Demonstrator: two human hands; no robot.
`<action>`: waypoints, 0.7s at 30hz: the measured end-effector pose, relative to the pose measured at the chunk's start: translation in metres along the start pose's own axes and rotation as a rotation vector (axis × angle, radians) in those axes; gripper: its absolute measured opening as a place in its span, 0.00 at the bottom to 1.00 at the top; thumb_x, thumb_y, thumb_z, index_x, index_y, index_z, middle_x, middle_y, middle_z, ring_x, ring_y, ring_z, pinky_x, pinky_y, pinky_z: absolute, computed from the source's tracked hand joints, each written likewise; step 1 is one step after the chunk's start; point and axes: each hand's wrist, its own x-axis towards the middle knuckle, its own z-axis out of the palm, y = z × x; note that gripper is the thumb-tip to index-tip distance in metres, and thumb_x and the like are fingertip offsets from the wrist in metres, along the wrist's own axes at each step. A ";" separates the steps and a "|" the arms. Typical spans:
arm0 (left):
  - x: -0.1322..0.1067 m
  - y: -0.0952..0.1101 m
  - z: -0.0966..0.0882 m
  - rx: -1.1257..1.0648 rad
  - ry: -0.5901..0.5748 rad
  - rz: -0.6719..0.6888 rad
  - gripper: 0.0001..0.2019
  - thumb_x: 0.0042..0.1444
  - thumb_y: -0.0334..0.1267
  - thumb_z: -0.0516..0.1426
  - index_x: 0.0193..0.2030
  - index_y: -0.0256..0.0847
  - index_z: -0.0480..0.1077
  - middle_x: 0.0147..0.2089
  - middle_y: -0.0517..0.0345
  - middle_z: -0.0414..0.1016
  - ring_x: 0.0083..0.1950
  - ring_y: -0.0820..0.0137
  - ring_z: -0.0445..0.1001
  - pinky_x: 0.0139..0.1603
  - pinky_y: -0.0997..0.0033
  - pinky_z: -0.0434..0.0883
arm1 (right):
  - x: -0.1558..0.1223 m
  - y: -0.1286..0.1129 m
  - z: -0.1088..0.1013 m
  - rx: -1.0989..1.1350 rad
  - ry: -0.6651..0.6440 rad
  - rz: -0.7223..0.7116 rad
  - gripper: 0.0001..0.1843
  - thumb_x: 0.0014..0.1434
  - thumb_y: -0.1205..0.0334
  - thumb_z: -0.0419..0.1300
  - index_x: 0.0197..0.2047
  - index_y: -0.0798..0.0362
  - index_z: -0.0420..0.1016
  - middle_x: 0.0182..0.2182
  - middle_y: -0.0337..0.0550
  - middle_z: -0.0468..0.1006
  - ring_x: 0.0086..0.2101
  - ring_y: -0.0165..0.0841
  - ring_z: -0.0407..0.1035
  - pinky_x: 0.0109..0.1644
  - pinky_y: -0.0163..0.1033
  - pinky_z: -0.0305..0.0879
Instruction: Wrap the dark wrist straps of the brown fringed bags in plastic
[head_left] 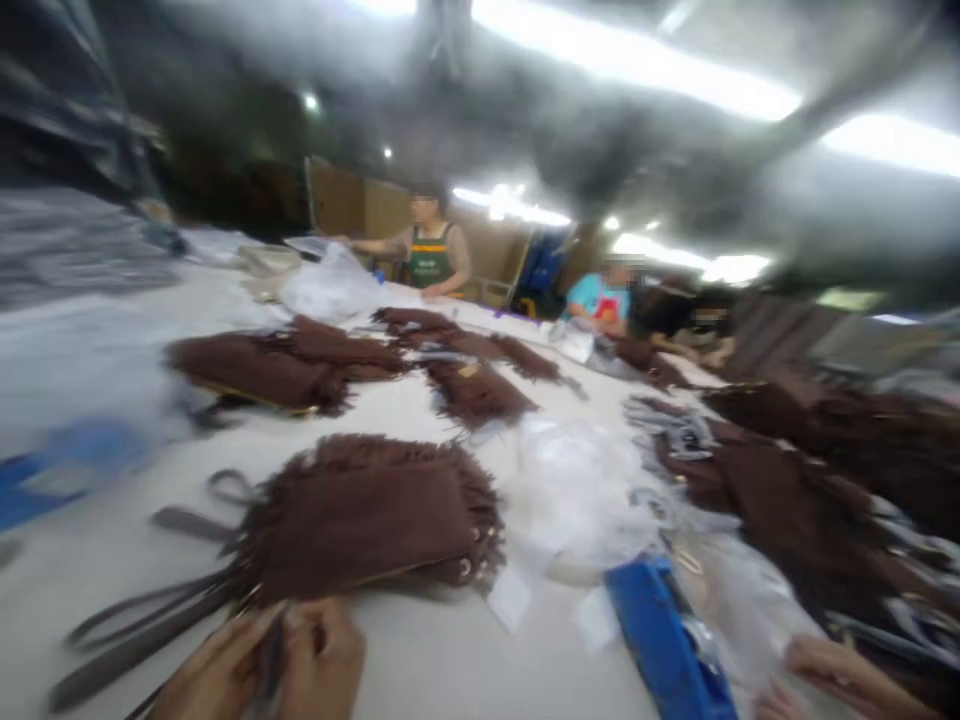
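Observation:
Both hands are close together at the bottom, just in front of a brown fringed bag (375, 520) that lies flat on the table. A narrow dark strap (270, 655) runs between them. My left hand (214, 670) is closed on it, fingers pinched. Curled beside it, my right hand (322, 655) grips the same strap from the other side. Blur hides the strap's ends and whether it joins the bag. Long brown straps (142, 625) stretch left from the bag, and small metal rings show at its right corner.
More brown fringed bags (480, 390) lie further back, and a brown pile (787, 500) is at right. Clear plastic (577, 480) and a blue tool or box (667, 635) sit right of the bag. A co-worker's hands (847, 670) are at lower right; other people (431, 255) work across the table.

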 end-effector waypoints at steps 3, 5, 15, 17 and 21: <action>-0.004 0.005 0.019 -0.070 -0.050 0.026 0.16 0.36 0.44 0.68 0.30 0.37 0.73 0.35 0.51 0.77 0.37 0.61 0.74 0.37 0.66 0.72 | 0.009 -0.014 -0.016 0.034 -0.043 0.009 0.14 0.60 0.50 0.54 0.32 0.48 0.76 0.29 0.39 0.78 0.31 0.35 0.70 0.39 0.38 0.64; 0.001 0.000 0.025 -0.108 -0.068 0.049 0.12 0.43 0.42 0.65 0.30 0.36 0.72 0.32 0.53 0.75 0.35 0.66 0.72 0.37 0.69 0.69 | 0.017 -0.011 -0.019 0.057 -0.047 0.047 0.15 0.59 0.49 0.56 0.34 0.51 0.75 0.29 0.41 0.78 0.30 0.34 0.68 0.38 0.37 0.64; 0.006 -0.015 0.014 0.287 -0.029 0.159 0.12 0.50 0.41 0.59 0.22 0.39 0.63 0.23 0.64 0.62 0.27 0.73 0.60 0.28 0.74 0.58 | 0.015 0.021 -0.016 0.303 -0.090 0.264 0.22 0.50 0.45 0.65 0.33 0.58 0.76 0.22 0.38 0.74 0.22 0.28 0.63 0.26 0.33 0.60; 0.003 -0.016 0.014 0.204 -0.027 0.117 0.11 0.50 0.42 0.60 0.24 0.38 0.65 0.24 0.62 0.64 0.28 0.72 0.62 0.29 0.74 0.59 | 0.016 0.019 -0.017 0.237 -0.055 0.248 0.21 0.51 0.45 0.65 0.34 0.57 0.75 0.22 0.38 0.75 0.23 0.30 0.65 0.28 0.34 0.61; -0.009 -0.016 0.016 -0.087 -0.061 -0.035 0.12 0.49 0.44 0.62 0.31 0.35 0.72 0.30 0.56 0.72 0.31 0.69 0.68 0.34 0.72 0.65 | 0.013 0.011 -0.019 0.010 -0.029 0.155 0.19 0.55 0.45 0.61 0.35 0.55 0.74 0.29 0.42 0.79 0.31 0.34 0.71 0.38 0.37 0.65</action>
